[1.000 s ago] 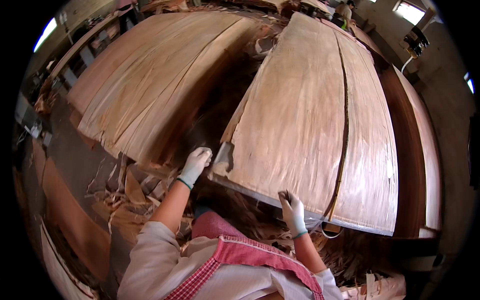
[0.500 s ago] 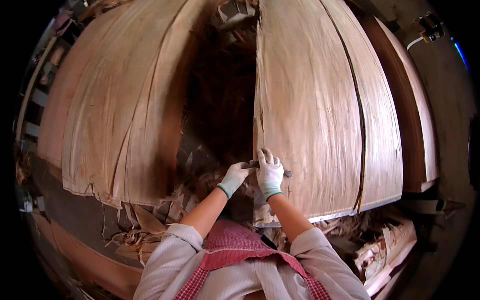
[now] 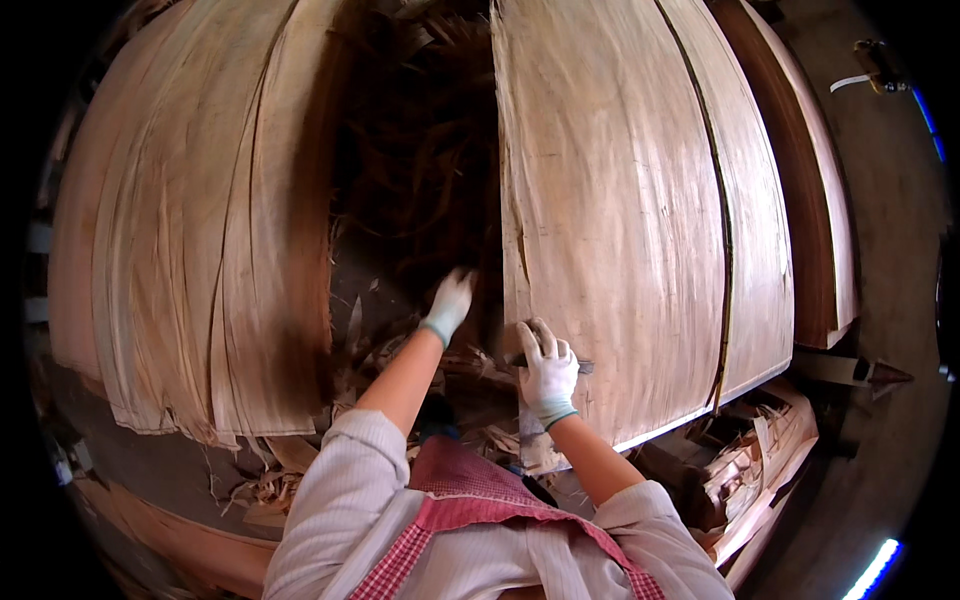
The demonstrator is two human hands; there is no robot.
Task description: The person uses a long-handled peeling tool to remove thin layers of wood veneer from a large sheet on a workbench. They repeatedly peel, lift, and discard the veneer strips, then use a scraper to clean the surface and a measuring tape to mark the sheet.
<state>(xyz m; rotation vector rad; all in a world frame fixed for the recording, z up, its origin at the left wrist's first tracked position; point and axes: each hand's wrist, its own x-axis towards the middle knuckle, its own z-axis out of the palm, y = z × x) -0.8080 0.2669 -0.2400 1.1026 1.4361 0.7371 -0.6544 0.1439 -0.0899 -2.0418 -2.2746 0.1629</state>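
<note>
A stack of wood veneer sheets (image 3: 620, 230) lies on the right, a dark lengthwise split running through its top. At its near left corner, my right hand (image 3: 549, 380), in a white glove with a green cuff, is closed on a dark bar-like tool (image 3: 585, 367). Only the tool's ends show past the hand, so its kind is unclear. My left hand (image 3: 450, 302), gloved alike, is off the stack, over the dark gap to its left. Motion smears its fingers; whether it holds anything cannot be made out.
Another veneer stack (image 3: 190, 230) with ragged, creased edges stands on the left. Torn veneer scraps (image 3: 430, 170) fill the gap between the stacks. More offcuts lie in a bundle (image 3: 750, 460) at the lower right. A further stack (image 3: 800, 190) is beyond on the right.
My left hand has left the tool and the stack's edge, moving up and left over the gap. My right hand stays on the tool, slightly nearer me. The whole view has shifted a little.
</note>
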